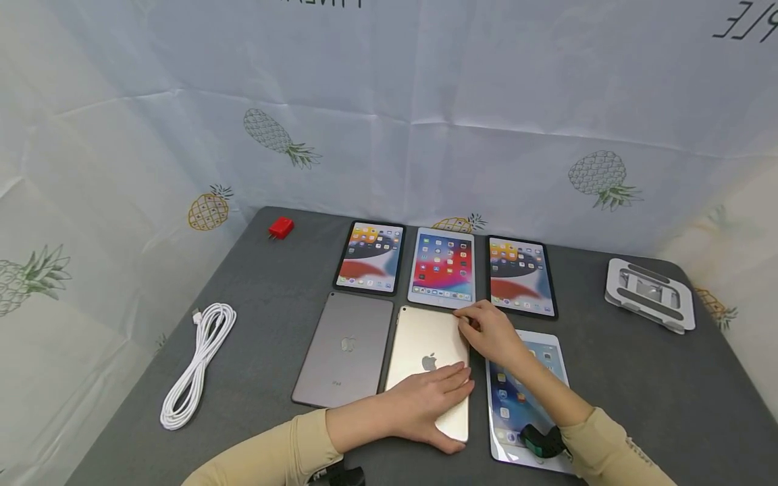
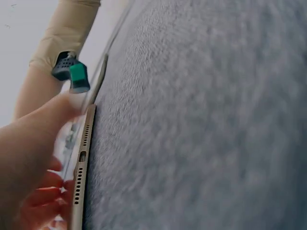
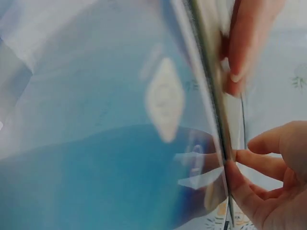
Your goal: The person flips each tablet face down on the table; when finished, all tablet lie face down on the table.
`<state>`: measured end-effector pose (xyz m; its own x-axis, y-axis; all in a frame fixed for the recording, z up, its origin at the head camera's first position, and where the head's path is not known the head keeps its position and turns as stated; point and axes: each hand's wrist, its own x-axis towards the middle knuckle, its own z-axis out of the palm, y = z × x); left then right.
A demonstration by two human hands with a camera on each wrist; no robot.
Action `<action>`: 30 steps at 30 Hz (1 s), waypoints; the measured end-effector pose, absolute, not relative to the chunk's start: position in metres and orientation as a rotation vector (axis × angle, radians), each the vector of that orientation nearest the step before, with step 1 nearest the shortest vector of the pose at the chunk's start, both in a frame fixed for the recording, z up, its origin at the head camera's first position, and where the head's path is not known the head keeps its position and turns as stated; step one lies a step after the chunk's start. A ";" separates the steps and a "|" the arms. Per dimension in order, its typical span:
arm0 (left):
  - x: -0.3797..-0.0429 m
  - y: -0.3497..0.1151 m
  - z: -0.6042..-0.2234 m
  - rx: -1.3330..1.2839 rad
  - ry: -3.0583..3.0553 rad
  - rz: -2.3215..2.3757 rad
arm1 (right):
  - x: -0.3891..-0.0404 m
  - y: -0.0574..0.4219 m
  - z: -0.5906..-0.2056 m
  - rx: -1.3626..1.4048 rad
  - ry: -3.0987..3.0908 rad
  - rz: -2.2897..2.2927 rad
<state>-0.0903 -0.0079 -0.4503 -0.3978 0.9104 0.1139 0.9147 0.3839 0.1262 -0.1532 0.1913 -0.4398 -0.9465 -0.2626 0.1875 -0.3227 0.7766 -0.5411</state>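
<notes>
A gold tablet (image 1: 419, 344) lies face down in the front row, its camera corner at the top left. My left hand (image 1: 425, 406) rests across its lower half, fingers extended to the right edge and thumb by the bottom edge. In the left wrist view, the tablet's port edge (image 2: 81, 167) shows beside that thumb. At the upper right corner my right hand (image 1: 494, 332) pinches the edge between thumb and fingers, also visible in the right wrist view. Under the right forearm, a white tablet (image 1: 504, 405) lies screen up, partly hidden.
A grey tablet (image 1: 349, 347) lies face down to the left. Behind stand in a row two black-framed tablets (image 1: 371, 256) and a white-framed one (image 1: 444, 266), screens lit. A white cable (image 1: 197, 368), red charger (image 1: 281, 227) and folded stand (image 1: 650, 295) lie farther out.
</notes>
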 end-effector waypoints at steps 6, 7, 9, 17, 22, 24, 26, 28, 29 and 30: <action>-0.098 -0.009 -0.445 -1.704 -2.691 -0.478 | -0.153 0.192 -0.437 0.468 -2.902 0.925; -0.098 -0.009 -0.445 -1.725 -2.699 -0.476 | -0.152 0.192 -0.437 0.469 -2.904 0.927; -0.097 -0.010 -0.446 -1.766 -2.713 -0.459 | -0.152 0.192 -0.438 0.473 -2.897 0.926; -0.091 -0.016 -0.450 -1.883 -2.656 -0.328 | -0.151 0.193 -0.440 0.470 -2.886 0.935; -0.090 -0.018 -0.452 -1.911 -2.713 -0.234 | -0.150 0.194 -0.442 0.480 -2.883 0.925; -0.089 -0.018 -0.453 -1.909 -2.719 -0.216 | -0.150 0.194 -0.442 0.487 -2.883 0.926; -0.089 -0.018 -0.453 -1.908 -2.720 -0.211 | -0.150 0.195 -0.442 0.493 -2.892 0.930; -0.088 -0.017 -0.453 -1.899 -2.716 -0.208 | -0.149 0.197 -0.441 0.485 -2.908 0.948; -0.088 -0.017 -0.453 -1.890 -2.709 -0.203 | -0.149 0.198 -0.441 0.480 -2.911 0.963; -0.087 -0.016 -0.453 -1.880 -2.706 -0.207 | -0.148 0.200 -0.441 0.472 -2.915 0.988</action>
<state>-0.0873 -0.0161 -0.4529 -0.3427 0.9375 -0.0598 0.9175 0.3477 0.1930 -0.1481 0.2004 -0.4414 -0.9537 -0.2747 0.1222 -0.2924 0.7528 -0.5898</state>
